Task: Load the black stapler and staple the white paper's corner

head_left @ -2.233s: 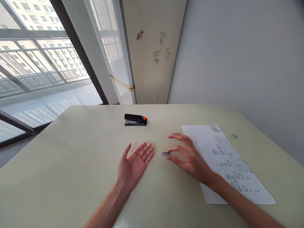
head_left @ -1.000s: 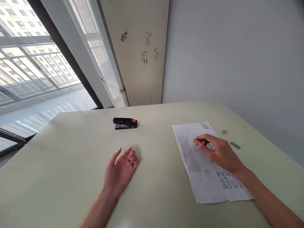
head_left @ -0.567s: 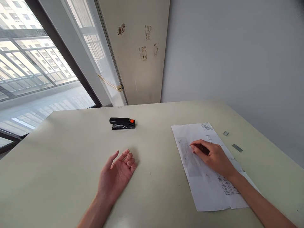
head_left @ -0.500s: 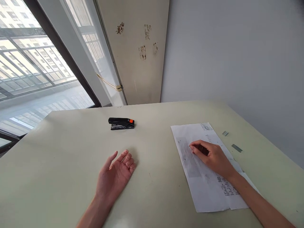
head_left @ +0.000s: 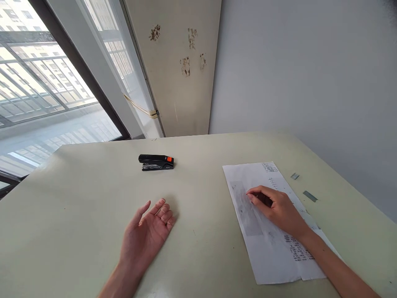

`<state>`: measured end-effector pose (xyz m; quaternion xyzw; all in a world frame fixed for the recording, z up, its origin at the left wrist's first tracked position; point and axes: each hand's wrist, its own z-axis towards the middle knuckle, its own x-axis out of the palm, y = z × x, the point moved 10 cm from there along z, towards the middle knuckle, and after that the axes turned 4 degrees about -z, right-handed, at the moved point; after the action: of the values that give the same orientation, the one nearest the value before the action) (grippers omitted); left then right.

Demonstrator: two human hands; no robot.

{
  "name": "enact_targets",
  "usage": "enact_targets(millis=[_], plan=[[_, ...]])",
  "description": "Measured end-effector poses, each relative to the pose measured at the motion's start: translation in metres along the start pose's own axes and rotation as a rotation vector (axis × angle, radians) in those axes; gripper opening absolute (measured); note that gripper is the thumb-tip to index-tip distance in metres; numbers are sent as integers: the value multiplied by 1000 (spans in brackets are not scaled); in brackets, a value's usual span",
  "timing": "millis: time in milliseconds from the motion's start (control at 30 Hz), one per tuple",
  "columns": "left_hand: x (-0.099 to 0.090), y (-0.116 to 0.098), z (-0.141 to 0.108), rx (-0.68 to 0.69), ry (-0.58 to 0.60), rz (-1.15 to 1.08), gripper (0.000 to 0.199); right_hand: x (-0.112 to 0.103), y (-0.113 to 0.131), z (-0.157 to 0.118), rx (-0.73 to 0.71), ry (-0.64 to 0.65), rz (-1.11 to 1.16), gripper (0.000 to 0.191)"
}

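My left hand [head_left: 147,234] rests palm up on the table, its fingers apart and loosely curled, with nothing in it. Beyond it lies a black stapler [head_left: 156,162] with an orange patch at its right end. Over the printed sheet of paper [head_left: 260,260] on the right is my right hand [head_left: 277,207]. Its thumb and index fingertips are pressed together above the sheet's greyish area; whatever may be between them is too small to make out. My right hand and forearm cover part of the print.
Two small grey strips, a shorter one [head_left: 295,176] and a longer one [head_left: 310,196], lie right of the paper on the pale table [head_left: 198,186]. A wall [head_left: 297,66] and a stained panel [head_left: 173,95] stand behind. Windows [head_left: 46,82] are at the left.
The view has shifted slightly, so the stapler and left hand appear a little further left. Both hands keep nearly the same pose, and nothing on the table has visibly moved.
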<state>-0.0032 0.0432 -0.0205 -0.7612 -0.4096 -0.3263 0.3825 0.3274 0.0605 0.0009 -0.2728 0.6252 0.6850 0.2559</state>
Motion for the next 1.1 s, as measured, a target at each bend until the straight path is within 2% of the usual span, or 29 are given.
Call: enact_targets(millis=[567,800,967,1033,1100], plan=[[0,-1,0,3,9,2,11,0,1,-1,-5,-2,-4,28],[-1,0,-1,7,-30,4,12,0,3,-1,-15,-3,-8,28],[-1,-1,-1,15,-22,4,13,-2,-6,-1,10,-1,13,30],[-1,-1,0,13,-9,4,13,-7,-14,-1,34,-30,48,30],[-1,-2,0,14,-2,4,13,-22,-22,-1,64,-139,34,30]])
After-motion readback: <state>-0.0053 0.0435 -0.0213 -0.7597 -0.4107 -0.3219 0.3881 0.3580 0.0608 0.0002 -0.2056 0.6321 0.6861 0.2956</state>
